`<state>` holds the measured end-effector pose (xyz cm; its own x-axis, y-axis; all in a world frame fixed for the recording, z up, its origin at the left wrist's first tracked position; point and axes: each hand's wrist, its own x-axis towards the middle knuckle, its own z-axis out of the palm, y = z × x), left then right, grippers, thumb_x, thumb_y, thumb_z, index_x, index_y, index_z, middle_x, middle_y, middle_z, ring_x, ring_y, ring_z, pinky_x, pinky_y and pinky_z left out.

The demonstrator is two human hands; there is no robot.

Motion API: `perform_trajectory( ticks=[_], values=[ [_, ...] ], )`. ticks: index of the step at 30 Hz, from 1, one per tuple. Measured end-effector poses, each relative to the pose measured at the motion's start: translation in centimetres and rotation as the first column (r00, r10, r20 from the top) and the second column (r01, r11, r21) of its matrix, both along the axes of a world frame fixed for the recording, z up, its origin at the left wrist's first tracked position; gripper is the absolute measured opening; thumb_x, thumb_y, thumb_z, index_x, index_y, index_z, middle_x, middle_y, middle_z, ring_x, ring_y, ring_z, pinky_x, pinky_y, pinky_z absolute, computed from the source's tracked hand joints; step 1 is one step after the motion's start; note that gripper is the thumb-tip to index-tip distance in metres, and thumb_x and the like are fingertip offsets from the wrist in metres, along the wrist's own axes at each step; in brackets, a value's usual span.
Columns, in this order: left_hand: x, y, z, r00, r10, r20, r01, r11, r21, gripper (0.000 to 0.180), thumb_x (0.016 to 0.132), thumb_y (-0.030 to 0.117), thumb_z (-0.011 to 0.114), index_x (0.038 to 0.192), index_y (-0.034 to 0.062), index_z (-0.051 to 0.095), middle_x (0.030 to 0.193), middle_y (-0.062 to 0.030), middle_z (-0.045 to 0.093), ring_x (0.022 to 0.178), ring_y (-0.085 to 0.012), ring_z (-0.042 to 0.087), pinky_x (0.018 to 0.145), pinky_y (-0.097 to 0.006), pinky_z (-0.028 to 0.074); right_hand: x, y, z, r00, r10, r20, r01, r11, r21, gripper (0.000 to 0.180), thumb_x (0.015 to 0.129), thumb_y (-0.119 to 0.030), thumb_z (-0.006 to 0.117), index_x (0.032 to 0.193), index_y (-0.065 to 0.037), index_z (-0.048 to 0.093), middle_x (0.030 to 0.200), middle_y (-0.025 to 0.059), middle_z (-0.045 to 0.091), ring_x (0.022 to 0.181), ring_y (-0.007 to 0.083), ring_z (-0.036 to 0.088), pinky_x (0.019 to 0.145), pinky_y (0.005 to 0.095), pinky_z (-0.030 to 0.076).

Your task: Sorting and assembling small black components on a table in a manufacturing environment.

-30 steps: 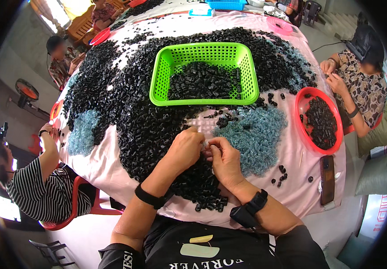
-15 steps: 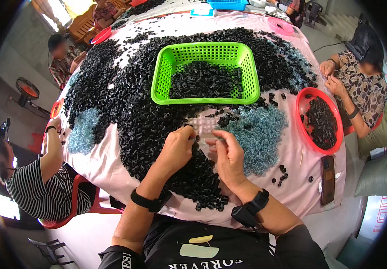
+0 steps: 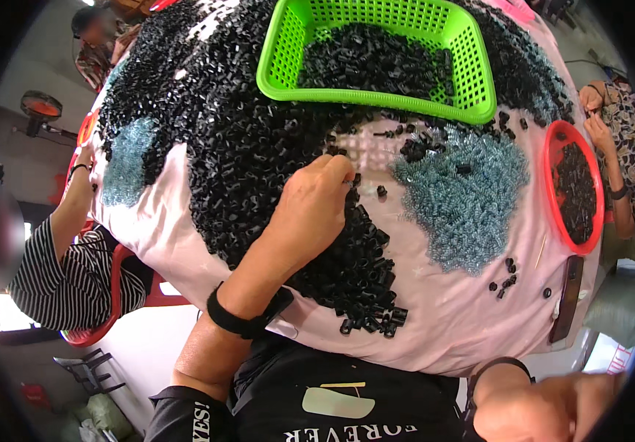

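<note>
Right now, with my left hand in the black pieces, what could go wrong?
The black plastic pieces are heaped right to the table's near edge; a sweep of the left hand could push some off. Stray black pieces already lie among the blue springs, so the two may mix further.

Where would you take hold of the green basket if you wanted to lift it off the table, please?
Probably by the near long rim of the green basket, coming from the person's side: that edge is bare and faces the left hand. The inside is heaped with small black parts, so two hands seem wise.
</note>
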<state>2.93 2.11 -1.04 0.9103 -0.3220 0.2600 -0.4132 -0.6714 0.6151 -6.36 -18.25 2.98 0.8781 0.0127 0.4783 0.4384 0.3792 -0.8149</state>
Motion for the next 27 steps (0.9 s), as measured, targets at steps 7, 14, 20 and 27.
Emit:
perform_trajectory(
  ticks=[7, 14, 20, 27],
  values=[
    [-0.6, 0.6, -0.1, 0.999, 0.035, -0.042, -0.034, 0.999, 0.005, 0.011, 0.086, -0.004, 0.062, 0.096, -0.0027, 0.060, 0.091, -0.0203, 0.064, 0.087, -0.0417, 0.064, 0.076, -0.044, 0.052, 0.6, 0.3, 1.4, 0.990, 0.132, -0.046, -0.128, 0.989, 0.077, 0.030, 0.102, -0.018, 0.057, 0.124, 0.003, 0.057, 0.124, 0.0135, 0.064, 0.109, 0.0208, 0.065, 0.090, 0.0361, 0.054],
    [-0.7, 0.2, -0.1, 0.997, 0.037, -0.062, -0.038, 0.999, -0.010, 0.008, 0.088, -0.001, 0.062, 0.097, -0.0012, 0.061, 0.091, -0.0213, 0.063, 0.087, -0.0425, 0.063, 0.076, -0.046, 0.051, 1.2, 2.1, 3.4, 0.950, 0.309, -0.037, -0.296, 0.936, 0.191, 0.036, 0.101, -0.022, 0.056, 0.125, 0.004, 0.056, 0.125, 0.0147, 0.064, 0.108, 0.0210, 0.065, 0.090, 0.0362, 0.054],
    [-0.8, 0.5, -0.2, 0.997, 0.045, -0.056, -0.045, 0.999, -0.012, 0.009, 0.088, -0.001, 0.062, 0.097, -0.0011, 0.061, 0.093, -0.0212, 0.064, 0.087, -0.0427, 0.063, 0.076, -0.046, 0.051, 1.2, 3.0, 4.8, 0.899, 0.436, -0.037, -0.411, 0.871, 0.270, 0.040, 0.101, -0.026, 0.056, 0.127, 0.005, 0.055, 0.125, 0.0157, 0.064, 0.107, 0.0213, 0.066, 0.089, 0.0363, 0.054],
    [-0.6, 0.1, -0.4, 0.998, 0.042, -0.053, -0.042, 0.999, -0.001, 0.008, 0.089, 0.000, 0.062, 0.097, -0.0010, 0.061, 0.093, -0.0213, 0.064, 0.088, -0.0432, 0.063, 0.077, -0.048, 0.051, 1.1, 4.3, 6.5, 0.818, 0.575, -0.015, -0.529, 0.762, 0.374, 0.046, 0.100, -0.030, 0.055, 0.128, 0.006, 0.053, 0.125, 0.0168, 0.064, 0.106, 0.0215, 0.066, 0.088, 0.0364, 0.054]
  ],
)
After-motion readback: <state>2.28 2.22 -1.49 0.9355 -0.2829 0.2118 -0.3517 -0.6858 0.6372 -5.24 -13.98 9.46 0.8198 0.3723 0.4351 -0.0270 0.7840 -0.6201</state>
